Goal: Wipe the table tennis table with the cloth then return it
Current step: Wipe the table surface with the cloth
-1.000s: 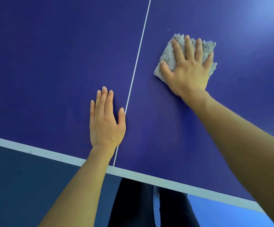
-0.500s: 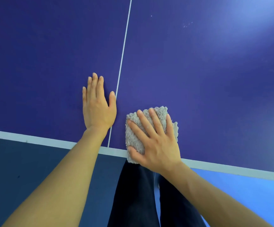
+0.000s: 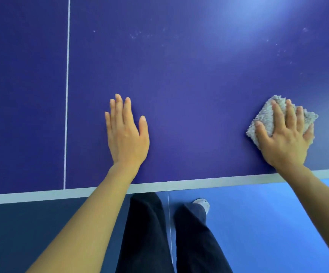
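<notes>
Right hand (image 3: 285,138): flat, palm down, fingers straight and spread, thumb out to the left. It presses on the cloth (image 3: 266,117); nothing is curled round it or pinched. Fingertips point far and slightly left.

Left hand (image 3: 127,136): flat, palm down on the bare table tennis table (image 3: 179,75). The four fingers are straight and close together, the thumb apart to the right. It holds nothing. Fingertips point far.

Cloth: grey, shaggy pile, apparently folded into a thick pad. It lies on the table top at the right, near the white edge line (image 3: 179,184) but not on it, and well apart from the left hand. It sits turned like a diamond, its sides diagonal to the table edge: one corner points far, one right, one left. The near part is under the palm, so the long axis cannot be told.

Table: dark blue top. The thin white centre line (image 3: 67,95) runs near to far at the left, left of the left hand. Pale specks (image 3: 138,34) lie on the far surface, with a bright glare patch far right.

Below the edge: dark trousers (image 3: 146,233), a pale shoe (image 3: 202,203), and the floor (image 3: 268,223), bright blue at right and darker at left.
</notes>
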